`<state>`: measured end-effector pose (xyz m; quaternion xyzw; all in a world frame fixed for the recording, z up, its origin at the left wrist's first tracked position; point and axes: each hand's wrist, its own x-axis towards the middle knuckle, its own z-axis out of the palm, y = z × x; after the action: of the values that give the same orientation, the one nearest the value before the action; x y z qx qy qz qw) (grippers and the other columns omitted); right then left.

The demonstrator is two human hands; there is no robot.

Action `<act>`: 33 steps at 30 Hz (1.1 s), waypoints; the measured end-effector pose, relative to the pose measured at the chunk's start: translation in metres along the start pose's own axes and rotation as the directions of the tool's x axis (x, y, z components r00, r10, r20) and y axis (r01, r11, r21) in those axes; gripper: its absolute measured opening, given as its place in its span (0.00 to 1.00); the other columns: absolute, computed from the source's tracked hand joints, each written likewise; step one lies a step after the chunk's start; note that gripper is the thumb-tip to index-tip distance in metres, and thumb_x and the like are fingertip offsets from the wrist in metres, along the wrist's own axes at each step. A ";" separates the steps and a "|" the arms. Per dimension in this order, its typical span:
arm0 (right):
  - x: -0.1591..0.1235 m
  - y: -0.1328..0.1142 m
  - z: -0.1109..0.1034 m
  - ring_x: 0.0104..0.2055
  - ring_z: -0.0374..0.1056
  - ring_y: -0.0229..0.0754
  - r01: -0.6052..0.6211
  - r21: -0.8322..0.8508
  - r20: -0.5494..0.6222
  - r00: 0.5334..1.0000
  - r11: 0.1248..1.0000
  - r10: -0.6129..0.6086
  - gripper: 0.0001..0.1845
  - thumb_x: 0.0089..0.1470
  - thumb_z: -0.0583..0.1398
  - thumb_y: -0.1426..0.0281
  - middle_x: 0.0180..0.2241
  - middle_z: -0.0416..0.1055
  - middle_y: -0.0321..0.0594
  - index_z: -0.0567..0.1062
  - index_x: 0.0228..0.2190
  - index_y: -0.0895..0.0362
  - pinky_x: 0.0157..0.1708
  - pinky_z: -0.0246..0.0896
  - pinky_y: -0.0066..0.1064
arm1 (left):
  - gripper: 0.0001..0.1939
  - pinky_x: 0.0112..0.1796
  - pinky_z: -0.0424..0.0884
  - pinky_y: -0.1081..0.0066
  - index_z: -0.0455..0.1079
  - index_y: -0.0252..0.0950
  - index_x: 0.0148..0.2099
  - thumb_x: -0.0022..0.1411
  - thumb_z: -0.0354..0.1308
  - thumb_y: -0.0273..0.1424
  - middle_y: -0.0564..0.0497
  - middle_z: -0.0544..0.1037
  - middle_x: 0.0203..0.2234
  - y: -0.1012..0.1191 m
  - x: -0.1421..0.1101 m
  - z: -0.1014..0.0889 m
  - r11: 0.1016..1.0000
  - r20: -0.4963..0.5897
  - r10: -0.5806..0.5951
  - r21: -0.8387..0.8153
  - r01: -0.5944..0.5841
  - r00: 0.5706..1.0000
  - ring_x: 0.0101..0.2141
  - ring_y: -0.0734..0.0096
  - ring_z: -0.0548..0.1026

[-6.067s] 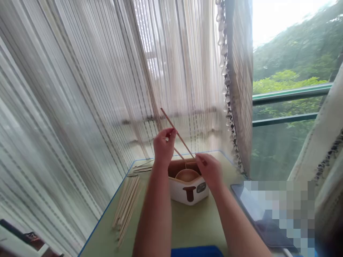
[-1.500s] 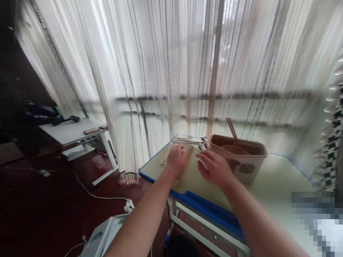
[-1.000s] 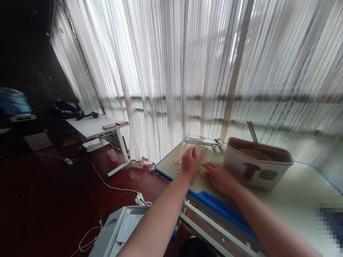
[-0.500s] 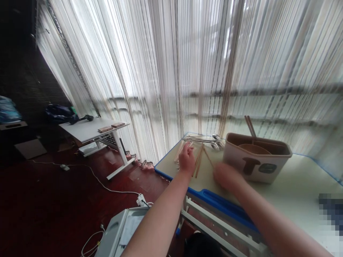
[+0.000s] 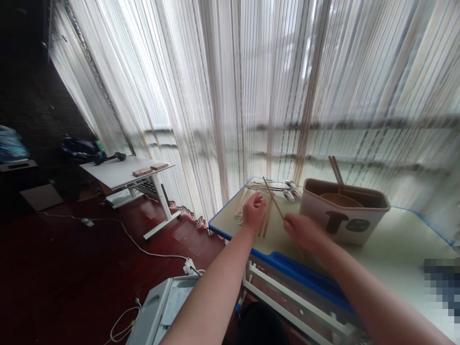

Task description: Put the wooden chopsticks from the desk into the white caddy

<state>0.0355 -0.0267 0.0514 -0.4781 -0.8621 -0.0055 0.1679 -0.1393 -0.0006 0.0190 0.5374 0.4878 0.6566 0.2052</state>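
Beside a sheer striped curtain [image 5: 223, 86], a person at a blue-edged bench [image 5: 391, 239] held a thin wooden chopstick [image 5: 274, 199] pinched in the right hand [image 5: 299, 231], the stick slanting up and to the left, its far tip seen against spoon handles. The right hand was blurred. The left hand [image 5: 255, 211] hung with fingers curled between a bundle of pale sticks [image 5: 240, 210] on its left and a few loose chopsticks [image 5: 266, 221] lying on its right; whether it gripped anything could not be seen. Metal spoons [image 5: 289, 194] lay at the far side. To the right stood a pale utensil holder [image 5: 316, 218], brown inside, with two upright, slightly tilted chopsticks [image 5: 337, 171] rising from it. At far left, a white table [image 5: 111, 172] bore two brown blocks [image 5: 143, 171].
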 end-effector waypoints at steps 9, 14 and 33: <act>-0.001 -0.001 0.006 0.24 0.68 0.40 0.055 0.006 -0.047 0.997 0.998 -0.055 0.17 0.57 0.48 0.62 0.23 0.73 0.39 0.74 0.34 0.53 0.23 0.48 0.27 | 0.18 0.31 0.70 0.71 0.72 0.34 0.36 0.53 0.58 0.45 0.48 0.77 0.29 0.002 0.000 -0.004 0.913 0.140 -0.184 -0.343 0.222 0.973 0.31 0.70 0.75; -0.001 0.005 0.007 0.27 0.69 0.41 0.052 0.108 -0.092 0.995 0.993 -0.042 0.17 0.57 0.48 0.61 0.25 0.74 0.38 0.73 0.35 0.53 0.25 0.51 0.27 | 0.20 0.30 0.68 0.74 0.72 0.33 0.37 0.52 0.58 0.46 0.48 0.77 0.28 0.006 -0.001 -0.006 0.823 0.186 -0.283 -0.457 0.337 0.941 0.29 0.73 0.75; -0.021 0.014 -0.066 0.25 0.70 0.40 -0.047 0.017 -0.726 0.686 0.999 0.045 0.16 0.56 0.53 0.61 0.28 0.76 0.40 0.76 0.36 0.55 0.22 0.54 0.28 | 0.14 0.29 0.64 0.78 0.72 0.39 0.40 0.49 0.65 0.34 0.53 0.76 0.29 0.124 0.041 0.070 0.541 0.283 -0.050 -0.798 0.264 0.958 0.27 0.82 0.71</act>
<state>0.0761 -0.0479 0.1055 -0.4588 -0.7132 -0.1910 0.4944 -0.0580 0.0071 0.1424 0.4020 0.1408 0.7212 0.5463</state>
